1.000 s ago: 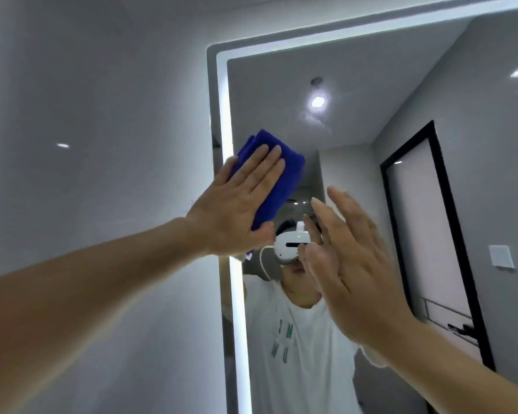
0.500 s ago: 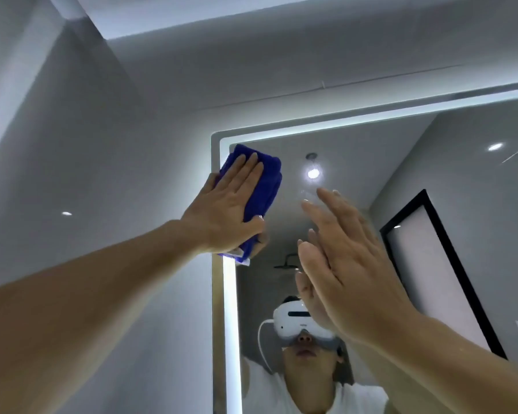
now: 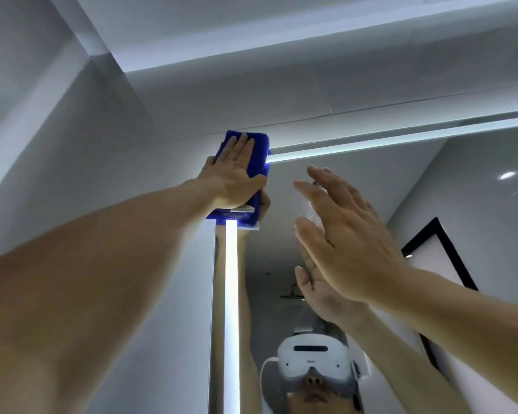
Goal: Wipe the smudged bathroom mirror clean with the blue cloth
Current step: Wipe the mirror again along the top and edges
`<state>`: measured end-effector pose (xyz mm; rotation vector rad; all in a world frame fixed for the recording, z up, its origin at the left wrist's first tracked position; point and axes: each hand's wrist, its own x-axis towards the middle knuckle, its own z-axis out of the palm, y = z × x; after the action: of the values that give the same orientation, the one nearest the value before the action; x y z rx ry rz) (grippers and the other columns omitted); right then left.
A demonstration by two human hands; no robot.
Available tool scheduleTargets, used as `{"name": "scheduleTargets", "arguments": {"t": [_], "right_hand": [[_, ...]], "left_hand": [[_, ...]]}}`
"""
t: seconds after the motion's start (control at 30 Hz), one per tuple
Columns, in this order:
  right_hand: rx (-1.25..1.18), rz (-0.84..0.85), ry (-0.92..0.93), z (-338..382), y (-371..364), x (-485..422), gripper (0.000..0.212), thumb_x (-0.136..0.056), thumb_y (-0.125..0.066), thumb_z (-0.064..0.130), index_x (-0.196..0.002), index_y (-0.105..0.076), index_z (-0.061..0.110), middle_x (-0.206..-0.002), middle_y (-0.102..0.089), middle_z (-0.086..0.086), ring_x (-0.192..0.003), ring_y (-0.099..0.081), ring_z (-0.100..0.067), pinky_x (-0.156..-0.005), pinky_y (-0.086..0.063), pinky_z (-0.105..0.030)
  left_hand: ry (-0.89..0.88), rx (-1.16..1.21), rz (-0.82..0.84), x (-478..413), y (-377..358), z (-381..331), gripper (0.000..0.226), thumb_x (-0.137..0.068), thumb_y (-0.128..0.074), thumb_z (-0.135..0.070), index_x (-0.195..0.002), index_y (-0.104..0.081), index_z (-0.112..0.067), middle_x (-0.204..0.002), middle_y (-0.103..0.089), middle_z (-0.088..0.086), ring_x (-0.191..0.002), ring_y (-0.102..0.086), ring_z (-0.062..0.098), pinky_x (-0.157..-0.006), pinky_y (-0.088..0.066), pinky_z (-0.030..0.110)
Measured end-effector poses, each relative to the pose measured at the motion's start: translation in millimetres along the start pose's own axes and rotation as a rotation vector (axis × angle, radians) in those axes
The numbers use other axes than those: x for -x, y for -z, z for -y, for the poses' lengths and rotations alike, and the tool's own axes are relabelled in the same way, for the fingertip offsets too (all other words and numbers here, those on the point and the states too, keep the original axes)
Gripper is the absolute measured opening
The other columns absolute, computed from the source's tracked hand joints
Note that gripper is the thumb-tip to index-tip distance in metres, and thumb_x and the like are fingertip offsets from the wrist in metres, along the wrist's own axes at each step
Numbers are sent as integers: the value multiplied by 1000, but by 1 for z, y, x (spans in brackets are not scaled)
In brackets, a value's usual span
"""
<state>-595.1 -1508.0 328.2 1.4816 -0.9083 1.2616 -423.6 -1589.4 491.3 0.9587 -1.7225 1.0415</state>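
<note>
Grey-white bathroom, view tilted upward. Nearest the camera: bare left forearm (image 3: 96,264) coming in from lower left, bare right forearm (image 3: 461,324) from lower right.

Right hand (image 3: 347,240) is raised in front of the glass, palm toward it. Fingers straight and slightly spread, nothing in it. Cannot tell whether the fingertips touch the surface.

Left hand (image 3: 234,171) is higher and further out, fingers straight and together, thumb out to the right. Palm presses flat on the folded deep-blue fabric cloth (image 3: 260,150).

Cloth sits at the top left corner of the rectangular wall mirror (image 3: 386,180), covering the spot where the two light strips meet. It shows above the fingertips and below the heel of the hand. Small white label (image 3: 243,209) at the cloth's lower edge.

Vertical white light strip (image 3: 231,309) runs down the mirror's left edge from under the cloth. Horizontal white light strip (image 3: 371,144) runs right along the top edge.

In the reflection:
- both raised arms
- white head-worn headset (image 3: 311,360) at the bottom
- black door frame (image 3: 443,243) at right
- round ceiling spotlight (image 3: 507,174) at far right

Furthest: plain grey wall (image 3: 102,130) left of the mirror, white recessed ceiling ledge (image 3: 251,31) above.
</note>
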Motion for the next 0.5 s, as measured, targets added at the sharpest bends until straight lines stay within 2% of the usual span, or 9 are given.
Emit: {"name": "scheduleTargets", "arguments": {"t": [0.07, 0.2, 0.27, 0.3, 0.37, 0.43, 0.5], "right_hand": [[-11, -4, -26, -4, -1, -2, 65, -89, -19, 51, -151, -24, 33, -162, -9, 13, -147, 1, -2, -112, -1, -27], [-30, 12, -50, -7, -4, -1, 65, -88, -19, 51, -151, -23, 35, -161, -9, 14, -147, -1, -4, -111, -1, -27], [-20, 13, -45, -9, -3, -5, 66, -88, -20, 50, -152, -23, 33, -162, -10, 12, -147, -3, -6, -113, -3, -28], [-8, 17, -39, -10, -3, -9, 66, -88, -20, 50, -152, -24, 32, -162, -11, 11, -147, -5, -7, -115, -5, -30], [17, 24, -47, -13, -3, -16, 67, -87, -21, 49, -152, -25, 30, -162, -12, 9, -148, -6, -9, -117, -9, -33], [30, 28, -53, -14, -2, -20, 68, -87, -20, 49, -152, -26, 29, -162, -12, 9, -148, -6, -10, -117, -9, -33], [18, 34, -52, -14, -3, -18, 68, -86, -21, 49, -152, -25, 30, -162, -12, 10, -148, -6, -9, -116, -8, -31]], "left_hand": [[-25, 53, -27, 15, -6, -5, 78, -95, -32, -45, -154, 13, -20, -163, 17, -7, -148, 16, 8, -120, -3, 40], [-310, 63, -68, 87, -37, -8, 82, -83, -22, -56, -148, 23, -33, -155, 25, -21, -141, 26, -5, -116, 8, 26], [-357, 58, -55, 89, -34, -1, 87, -77, -21, -61, -149, 20, -33, -153, 24, -22, -140, 26, -7, -116, 5, 24], [-323, 50, -66, 73, -28, 3, 92, -75, -22, -62, -152, 14, -28, -157, 19, -18, -142, 22, -4, -118, 2, 26], [-133, 46, -73, 29, -10, 7, 94, -76, -26, -61, -156, 5, -21, -163, 11, -7, -147, 14, 4, -121, -5, 35], [75, 59, -61, -7, -1, 9, 87, -86, -30, -57, -156, 4, -18, -164, 11, -3, -150, 11, 12, -121, -8, 44], [161, 53, -96, -19, -8, 9, 84, -90, -30, -55, -156, 3, -16, -164, 10, -1, -150, 10, 15, -119, -10, 48]]}}
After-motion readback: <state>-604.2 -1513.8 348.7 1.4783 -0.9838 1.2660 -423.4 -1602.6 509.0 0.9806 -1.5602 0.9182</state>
